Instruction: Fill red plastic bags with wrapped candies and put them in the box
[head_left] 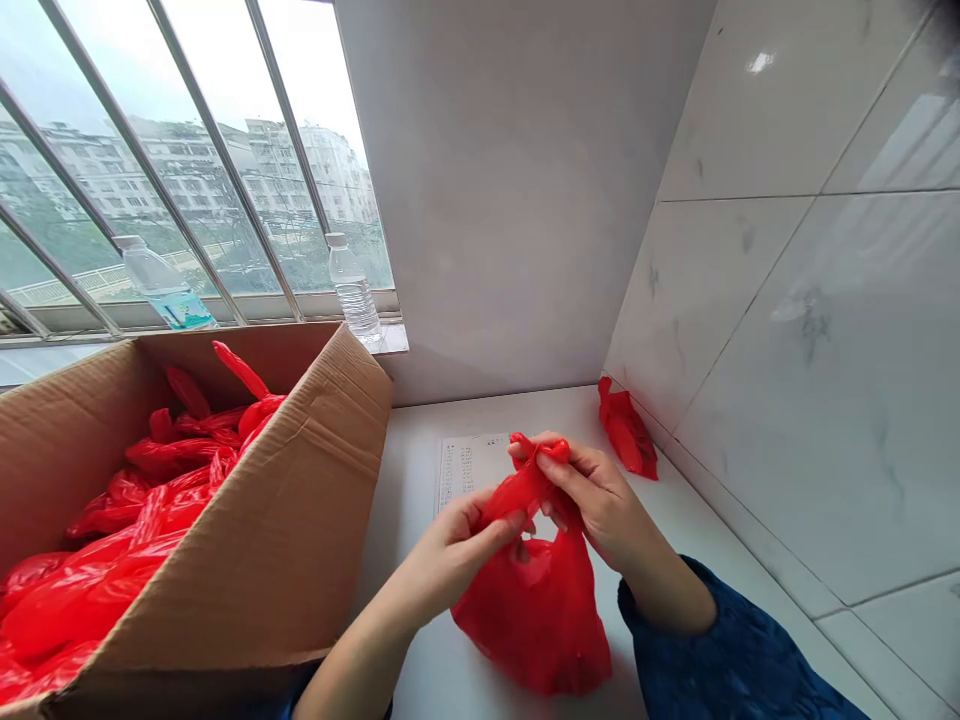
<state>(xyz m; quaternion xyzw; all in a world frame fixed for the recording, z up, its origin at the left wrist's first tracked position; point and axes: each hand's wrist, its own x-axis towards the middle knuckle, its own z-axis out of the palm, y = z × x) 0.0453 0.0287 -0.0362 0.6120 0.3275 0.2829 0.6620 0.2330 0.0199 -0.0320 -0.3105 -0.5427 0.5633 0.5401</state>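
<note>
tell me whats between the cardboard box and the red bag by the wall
Head view: a printed white paper sheet and a red plastic bag gathered in the left hand and right hand.

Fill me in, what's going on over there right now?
A person is working at a white counter, with the left hand and right hand pinching the gathered top of a red plastic bag. Its body sags below their hands. To the left, an open cardboard box holds a heap of red bags. Another red bag lies against the tiled wall, and a printed sheet lies on the counter behind the hands.
</note>
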